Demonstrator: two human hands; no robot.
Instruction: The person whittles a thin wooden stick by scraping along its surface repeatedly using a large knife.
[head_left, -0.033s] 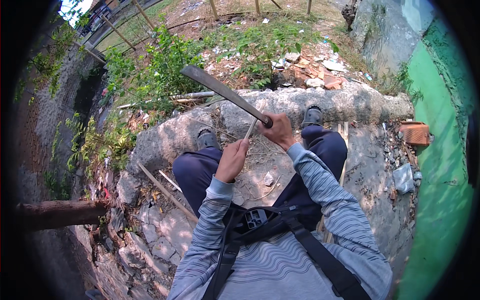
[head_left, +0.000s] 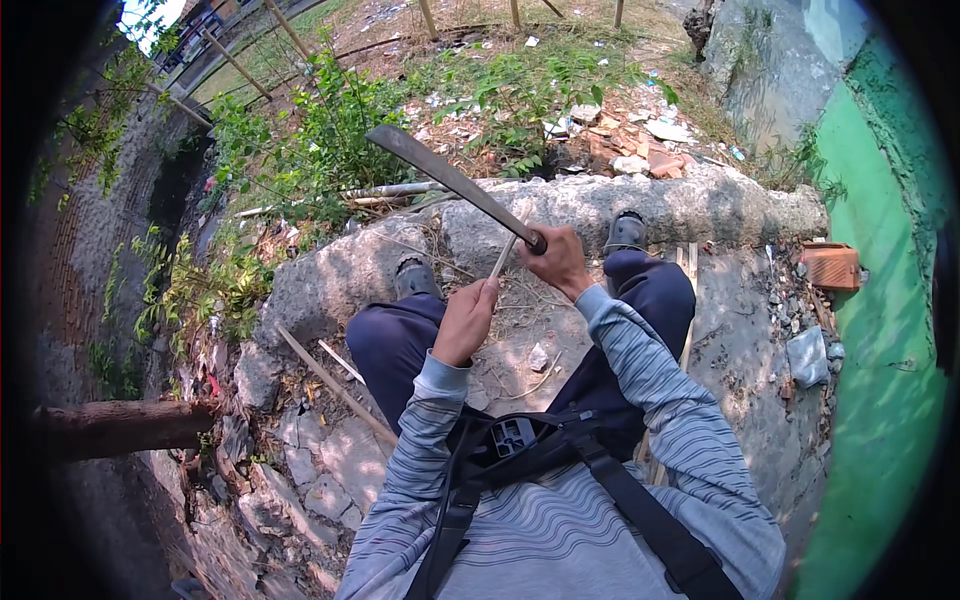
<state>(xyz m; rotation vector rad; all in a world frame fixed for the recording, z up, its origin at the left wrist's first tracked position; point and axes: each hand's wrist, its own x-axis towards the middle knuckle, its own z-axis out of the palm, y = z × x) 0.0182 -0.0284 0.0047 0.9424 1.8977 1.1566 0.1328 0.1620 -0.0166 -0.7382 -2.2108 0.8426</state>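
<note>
My right hand [head_left: 556, 262] is closed around the handle of a long dark machete [head_left: 440, 172], whose blade slants up and to the left above my knees. My left hand [head_left: 467, 320] grips the lower end of a thin pale stick [head_left: 504, 254], which rises toward the machete handle and meets the blade close to my right hand. Both hands are held in front of me between my legs in dark blue trousers. My two dark shoes [head_left: 413, 272] [head_left: 627, 232] rest against a rough concrete curb [head_left: 700, 205].
A green painted wall [head_left: 885, 380] runs down the right side, with a red brick [head_left: 830, 266] at its foot. Leafy bushes [head_left: 320, 140] and rubble [head_left: 630, 150] lie beyond the curb. A log [head_left: 125, 425] juts in from the left. A wooden slat [head_left: 335, 388] lies on broken stones.
</note>
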